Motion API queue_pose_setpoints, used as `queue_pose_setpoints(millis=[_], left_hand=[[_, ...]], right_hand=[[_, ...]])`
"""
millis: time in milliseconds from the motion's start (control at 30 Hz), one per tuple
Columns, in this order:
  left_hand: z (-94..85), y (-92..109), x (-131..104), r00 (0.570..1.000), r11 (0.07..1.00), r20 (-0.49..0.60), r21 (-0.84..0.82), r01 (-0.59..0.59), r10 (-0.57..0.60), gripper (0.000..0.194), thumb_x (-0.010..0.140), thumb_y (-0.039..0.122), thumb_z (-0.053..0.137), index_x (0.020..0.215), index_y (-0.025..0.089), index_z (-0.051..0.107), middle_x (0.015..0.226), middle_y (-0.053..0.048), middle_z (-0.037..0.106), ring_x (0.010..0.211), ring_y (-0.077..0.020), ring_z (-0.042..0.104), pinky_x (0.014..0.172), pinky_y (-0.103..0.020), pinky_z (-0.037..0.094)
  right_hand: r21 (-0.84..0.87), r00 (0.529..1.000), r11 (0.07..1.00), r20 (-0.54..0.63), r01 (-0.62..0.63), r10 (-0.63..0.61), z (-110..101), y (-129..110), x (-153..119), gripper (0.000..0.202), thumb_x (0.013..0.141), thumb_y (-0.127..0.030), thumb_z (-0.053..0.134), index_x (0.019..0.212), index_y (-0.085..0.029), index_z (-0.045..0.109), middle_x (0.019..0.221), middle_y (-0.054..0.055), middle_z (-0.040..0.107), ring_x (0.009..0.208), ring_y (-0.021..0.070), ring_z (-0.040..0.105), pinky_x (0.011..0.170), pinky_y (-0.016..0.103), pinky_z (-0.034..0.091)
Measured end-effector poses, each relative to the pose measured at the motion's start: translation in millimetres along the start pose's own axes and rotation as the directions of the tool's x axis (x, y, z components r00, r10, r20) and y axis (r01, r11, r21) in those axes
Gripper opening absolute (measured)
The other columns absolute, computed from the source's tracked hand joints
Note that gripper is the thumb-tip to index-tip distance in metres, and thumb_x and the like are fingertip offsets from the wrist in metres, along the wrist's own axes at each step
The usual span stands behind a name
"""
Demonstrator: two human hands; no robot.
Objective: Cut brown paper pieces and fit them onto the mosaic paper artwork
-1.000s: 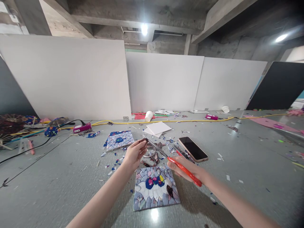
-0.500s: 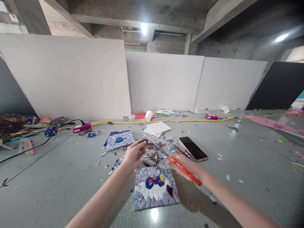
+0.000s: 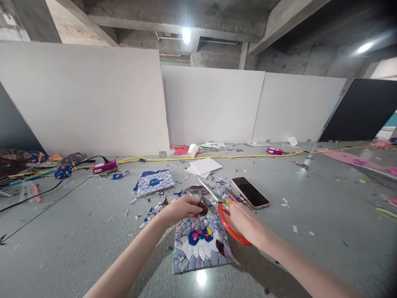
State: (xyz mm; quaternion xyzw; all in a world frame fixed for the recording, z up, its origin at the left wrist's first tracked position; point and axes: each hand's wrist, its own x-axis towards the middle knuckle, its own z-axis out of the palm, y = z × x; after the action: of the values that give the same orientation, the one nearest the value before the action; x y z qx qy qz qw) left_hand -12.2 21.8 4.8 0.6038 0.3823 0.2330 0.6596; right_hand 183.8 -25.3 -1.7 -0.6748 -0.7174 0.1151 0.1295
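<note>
My left hand (image 3: 181, 209) pinches a small dark brown scrap (image 3: 203, 208), possibly fabric, just above the top edge of a padded mosaic panel (image 3: 194, 263). That panel is covered in grey-blue and white patches, with a blue, pink and yellow motif in its middle and one dark brown piece at its right. In my right hand (image 3: 243, 217) are scissors with red handles (image 3: 229, 229). Their blades point up and left, beyond the dark scrap; whether they are parted is unclear. More brown scraps (image 3: 197, 189) lie behind my hands.
A second patchwork panel (image 3: 155, 182) lies at the back left. White cards (image 3: 206, 165) and a phone (image 3: 251, 192) are behind and right. Small cuttings litter the grey surface. A yellow cable (image 3: 167, 159), a paper cup (image 3: 192, 150) and purple power strips (image 3: 104, 167) line the white boards.
My left hand has moved right and down with the brown scrap, nearer the panel. The scissors have turned in my right hand, and their red handle loop now shows.
</note>
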Motion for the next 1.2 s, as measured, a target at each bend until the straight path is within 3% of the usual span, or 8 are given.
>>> queue_pose_setpoints(millis=[167,300,433,500,667,867,1000,1200], left_hand=[[-0.9,-1,2,0.998,0.991,-0.051,0.130,-0.029,0.036,0.017,0.061,0.022,0.064,0.076,0.014,0.064,0.065,-0.001,0.059,0.055,-0.0091,0.050,0.053,-0.020,0.037],[-0.8,-2,4,0.996,0.977,-0.036,0.199,-0.077,0.085,0.014,0.063,0.026,0.062,0.070,0.013,0.063,0.062,-0.001,0.057,0.055,-0.0100,0.049,0.052,-0.021,0.034],[3.5,-3,4,0.995,0.975,-0.024,0.204,-0.091,0.098,0.014,0.065,0.027,0.062,0.068,0.013,0.062,0.060,0.000,0.056,0.055,-0.0100,0.048,0.053,-0.022,0.034],[7.0,-4,4,0.994,0.969,-0.024,0.230,-0.094,0.102,0.014,0.064,0.026,0.062,0.068,0.013,0.063,0.060,0.000,0.057,0.056,-0.0103,0.048,0.053,-0.022,0.034],[17.5,-5,3,0.992,0.958,-0.023,0.263,-0.113,0.124,0.012,0.063,0.025,0.061,0.065,0.013,0.062,0.056,0.001,0.055,0.053,-0.0099,0.046,0.048,-0.021,0.031],[26.4,-4,3,0.987,0.974,-0.064,0.187,-0.130,0.144,0.012,0.063,0.025,0.062,0.062,0.013,0.062,0.052,0.003,0.053,0.049,-0.0087,0.043,0.046,-0.021,0.027],[30.1,-9,6,0.989,0.994,-0.116,-0.052,-0.099,0.093,0.013,0.062,0.025,0.066,0.063,0.012,0.064,0.056,0.001,0.054,0.051,-0.0076,0.045,0.050,-0.021,0.031],[23.8,-5,8,0.953,0.960,-0.293,-0.235,-0.154,0.081,0.024,0.061,0.032,0.069,0.074,0.013,0.064,0.069,-0.003,0.061,0.061,-0.0101,0.054,0.058,-0.021,0.038]], right_hand=[[-0.032,1.000,0.999,0.003,-0.004,0.004,11,2,6,0.043,0.082,-0.040,0.033,0.061,-0.015,0.060,0.065,0.016,0.065,0.062,0.0229,0.062,0.051,0.028,0.037],[0.220,0.999,0.975,-0.045,0.034,-0.025,17,7,14,0.043,0.081,-0.048,0.033,0.060,-0.016,0.054,0.062,0.012,0.063,0.063,0.0227,0.061,0.053,0.028,0.039],[0.666,0.992,0.742,0.024,0.078,-0.126,17,3,14,0.032,0.082,-0.042,0.034,0.063,-0.019,0.047,0.055,0.002,0.058,0.048,0.0154,0.057,0.048,0.026,0.042],[0.765,0.991,0.640,0.021,0.070,-0.132,15,1,12,0.022,0.079,-0.039,0.043,0.068,-0.020,0.045,0.062,0.001,0.059,0.052,0.0146,0.058,0.052,0.026,0.044],[0.711,0.980,0.676,-0.123,0.195,-0.154,14,-1,10,0.016,0.068,-0.029,0.058,0.072,-0.019,0.046,0.073,0.001,0.060,0.070,0.0165,0.059,0.065,0.027,0.045],[0.715,0.971,0.658,-0.193,0.236,-0.140,19,-2,12,0.013,0.068,-0.024,0.056,0.069,-0.019,0.044,0.067,-0.001,0.056,0.064,0.0155,0.055,0.062,0.027,0.043],[0.764,0.966,0.591,-0.226,0.258,-0.130,14,-5,10,0.016,0.070,-0.026,0.054,0.068,-0.021,0.040,0.068,-0.002,0.053,0.064,0.0142,0.053,0.062,0.026,0.043],[0.651,0.967,0.720,-0.223,0.242,-0.124,5,-1,10,0.018,0.075,-0.037,0.051,0.072,-0.019,0.050,0.060,-0.004,0.048,0.056,0.0130,0.046,0.055,0.024,0.036]])
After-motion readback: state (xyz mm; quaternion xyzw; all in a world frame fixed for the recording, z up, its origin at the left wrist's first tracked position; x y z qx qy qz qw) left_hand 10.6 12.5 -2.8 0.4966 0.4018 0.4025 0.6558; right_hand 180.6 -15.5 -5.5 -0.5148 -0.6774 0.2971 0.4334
